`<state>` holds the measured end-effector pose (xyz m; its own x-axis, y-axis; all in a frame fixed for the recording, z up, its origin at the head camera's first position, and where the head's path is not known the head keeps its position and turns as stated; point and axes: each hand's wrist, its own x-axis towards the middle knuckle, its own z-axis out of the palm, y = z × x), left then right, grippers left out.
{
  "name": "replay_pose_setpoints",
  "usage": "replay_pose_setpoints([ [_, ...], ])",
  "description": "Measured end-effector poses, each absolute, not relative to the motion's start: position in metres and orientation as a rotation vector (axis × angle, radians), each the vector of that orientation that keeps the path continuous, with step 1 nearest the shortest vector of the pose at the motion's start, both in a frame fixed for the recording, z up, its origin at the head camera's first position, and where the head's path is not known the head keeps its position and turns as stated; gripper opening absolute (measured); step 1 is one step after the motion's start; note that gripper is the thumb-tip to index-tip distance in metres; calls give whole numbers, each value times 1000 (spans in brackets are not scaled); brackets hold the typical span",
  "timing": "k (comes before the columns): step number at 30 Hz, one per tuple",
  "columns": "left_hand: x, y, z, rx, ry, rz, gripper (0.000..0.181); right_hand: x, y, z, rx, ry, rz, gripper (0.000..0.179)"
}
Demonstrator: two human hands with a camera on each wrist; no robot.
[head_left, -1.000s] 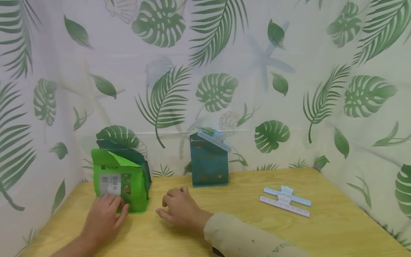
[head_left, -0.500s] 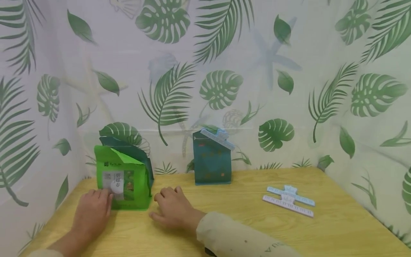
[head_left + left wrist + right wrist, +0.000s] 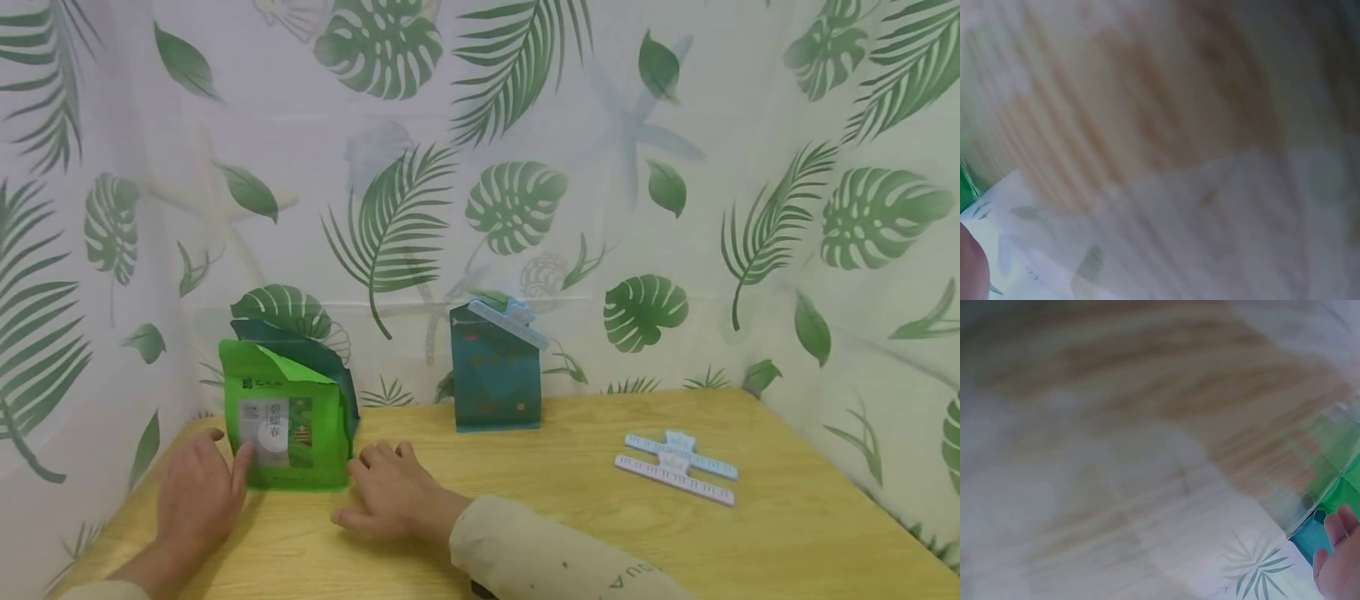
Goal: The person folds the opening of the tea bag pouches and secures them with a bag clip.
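Table (image 3: 787,546). Left side: green bag (image 3: 326,433), dark bag (image 3: 300,343) just behind; no closure seen on either. Far middle: teal bag (image 3: 495,383), top clipped. My left hand (image 3: 197,487) and right hand (image 3: 390,492) flank the green bag, fingers loose, grasping nothing. Right side: pink clip (image 3: 645,469) and, beyond it, blue clip (image 3: 708,466), unused. Judgement: one bag done, two left. Label (image 3: 262,429) reads 碧螺春; logo (image 3: 262,383) above, illegible.
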<state>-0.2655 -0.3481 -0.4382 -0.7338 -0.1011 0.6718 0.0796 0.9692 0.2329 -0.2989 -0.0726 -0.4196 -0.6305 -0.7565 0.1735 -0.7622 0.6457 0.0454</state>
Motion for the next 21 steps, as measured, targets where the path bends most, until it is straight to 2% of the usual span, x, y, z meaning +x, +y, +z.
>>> replay_pose_setpoints([
  [2, -264, -350, -440, 69, -2442, -343, 62, -299, -73, -420, 1283, -2708, 80, 63],
  [4, -264, -353, -442, 87, -2505, -331, 65, -299, -73, -421, 1316, -2726, 102, 63],
  [9, -264, -358, -447, 37, -2656, -286, 63, -297, -76, -421, 1341, -2765, 155, 63],
  [14, -269, -356, -449, 2, -2703, -313, 64, -297, -76, -422, 1250, -2762, 133, 61],
  [21, -269, -355, -447, 11, -2705, -342, 65, -300, -77, -424, 1216, -2788, 65, 67],
])
